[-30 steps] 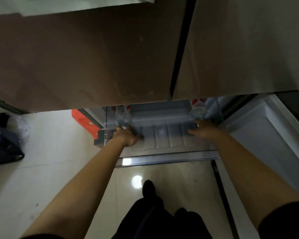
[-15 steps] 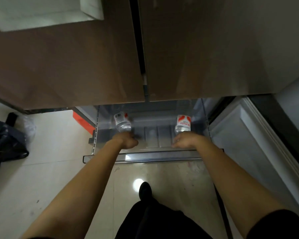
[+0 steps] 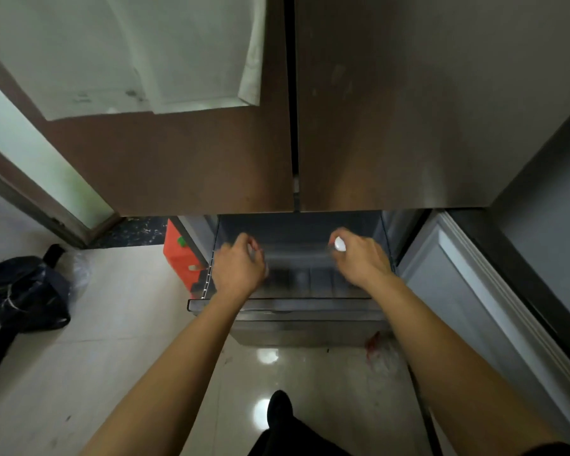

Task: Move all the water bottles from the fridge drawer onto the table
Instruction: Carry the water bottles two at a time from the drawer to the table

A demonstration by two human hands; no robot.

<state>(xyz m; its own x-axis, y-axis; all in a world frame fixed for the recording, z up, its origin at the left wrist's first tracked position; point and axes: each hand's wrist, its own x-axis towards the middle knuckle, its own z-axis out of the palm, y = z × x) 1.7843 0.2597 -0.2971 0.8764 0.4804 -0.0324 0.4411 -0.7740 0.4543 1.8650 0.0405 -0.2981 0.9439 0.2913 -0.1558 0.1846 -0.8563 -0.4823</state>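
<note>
- Water bottle [image 3: 340, 244], white cap showing, rode in the right hand [image 3: 364, 260], whose grip was curled tight around it.
- The left hand [image 3: 239, 268] had its grip closed the same way, apparently on a second bottle [image 3: 251, 251], visible only as a pale blur past the knuckles.
- Half a second earlier both hands were low on the floor of the fridge drawer [image 3: 310, 304] with the bottles' red-and-white labels facing up. Here the fists had risen and turned, hiding the labels.
- No brand or lettering could be read.
- The drawer floor between the hands showed no further bottle, so these looked like the last ones in sight. The carry to the surface, out of view, remained.
- An orange box [image 3: 178, 258] stood just beside the drawer.
</note>
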